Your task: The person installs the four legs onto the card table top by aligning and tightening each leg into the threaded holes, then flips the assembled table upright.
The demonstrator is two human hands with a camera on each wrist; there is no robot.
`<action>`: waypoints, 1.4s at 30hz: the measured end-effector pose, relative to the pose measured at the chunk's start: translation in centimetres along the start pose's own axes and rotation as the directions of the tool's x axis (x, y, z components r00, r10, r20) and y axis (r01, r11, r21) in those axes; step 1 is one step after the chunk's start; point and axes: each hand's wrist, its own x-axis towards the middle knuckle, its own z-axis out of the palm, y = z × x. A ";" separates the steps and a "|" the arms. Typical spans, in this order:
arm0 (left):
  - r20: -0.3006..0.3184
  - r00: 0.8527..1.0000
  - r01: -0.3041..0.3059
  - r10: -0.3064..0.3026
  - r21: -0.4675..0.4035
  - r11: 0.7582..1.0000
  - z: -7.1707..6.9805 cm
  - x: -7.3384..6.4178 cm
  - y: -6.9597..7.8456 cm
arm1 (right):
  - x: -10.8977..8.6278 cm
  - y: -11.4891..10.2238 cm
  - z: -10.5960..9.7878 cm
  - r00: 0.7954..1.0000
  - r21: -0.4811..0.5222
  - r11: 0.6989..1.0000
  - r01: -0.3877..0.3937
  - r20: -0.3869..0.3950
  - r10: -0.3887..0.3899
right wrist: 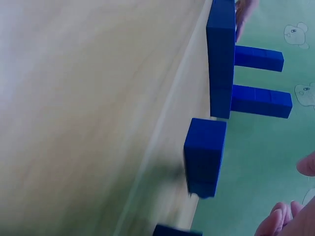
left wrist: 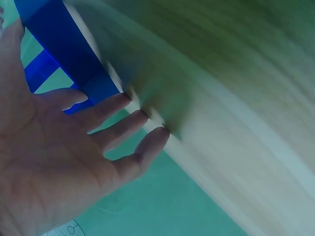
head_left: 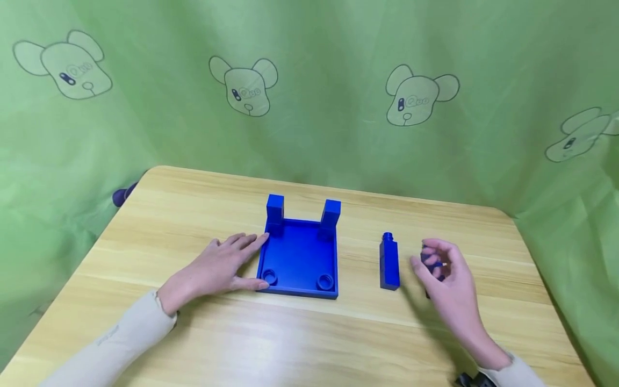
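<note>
A square blue tray-like base (head_left: 299, 252) with a raised rim sits on the table. Two blue legs stand up at its far corners, the left leg (head_left: 275, 209) and the right leg (head_left: 331, 213). Round threaded sockets (head_left: 325, 281) show in its two near corners. My left hand (head_left: 217, 271) touches the base's left side with fingers spread. To the right lies a loose blue leg (head_left: 389, 263), its threaded end pointing away. Just above another dark blue piece (right wrist: 176, 231), mostly hidden in the head view, hovers my right hand (head_left: 450, 285), fingers loosely bent and holding nothing.
The light wooden table (head_left: 300, 338) has rounded far corners. Behind and beside it hangs a green curtain (head_left: 329, 140) printed with bear heads. A dark object (head_left: 121, 196) pokes out past the table's left edge.
</note>
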 end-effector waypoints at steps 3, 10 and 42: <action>0.011 1.000 0.005 -0.005 -0.014 1.000 0.0 0.0 0.0 | -0.2 0.5 -0.9 0.999 -0.055 0.998 -0.021 -0.035 0.019; 0.030 0.999 0.018 -0.018 -0.017 1.000 -0.3 -0.1 0.0 | -0.3 2.0 -2.5 0.996 -0.185 0.979 -0.086 -0.021 0.084; 0.014 1.000 0.003 -0.003 -0.026 1.000 0.2 -0.4 -0.1 | 0.2 7.8 -6.9 0.946 -0.513 0.853 -0.092 0.223 0.237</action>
